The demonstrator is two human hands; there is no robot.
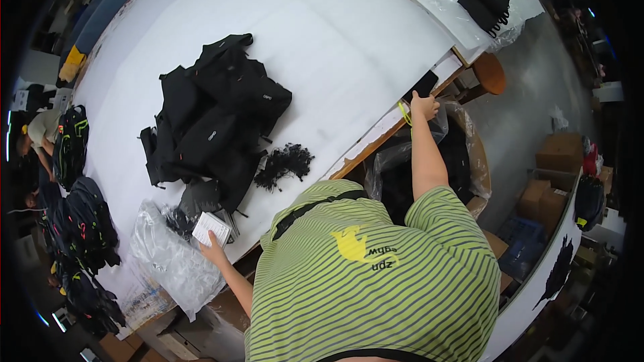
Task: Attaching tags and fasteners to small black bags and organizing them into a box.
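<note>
My left hand [214,249] is closed on a small white stack of cards or tags [212,229] at the near left table edge. Beside it lie clear plastic bags [168,248] and a grey folded piece [200,197]. Out to the right, my right hand [424,105] has its fingers at a flat black item [424,86] on the table's right edge; its kind is unclear. A yellow-green loop [404,114] hangs by that wrist. Between my hands sit a heap of black fabric bags or garments [215,107] and a tangle of small black cords [285,164].
Below the table's right edge stands an open carton [479,154], plastic-lined, with black goods. Black folded pieces [486,0] lie on plastic at the far right table. Dark backpacks [84,221] line the left side, where another person [44,131] bends over. A round stool [489,74] stands right.
</note>
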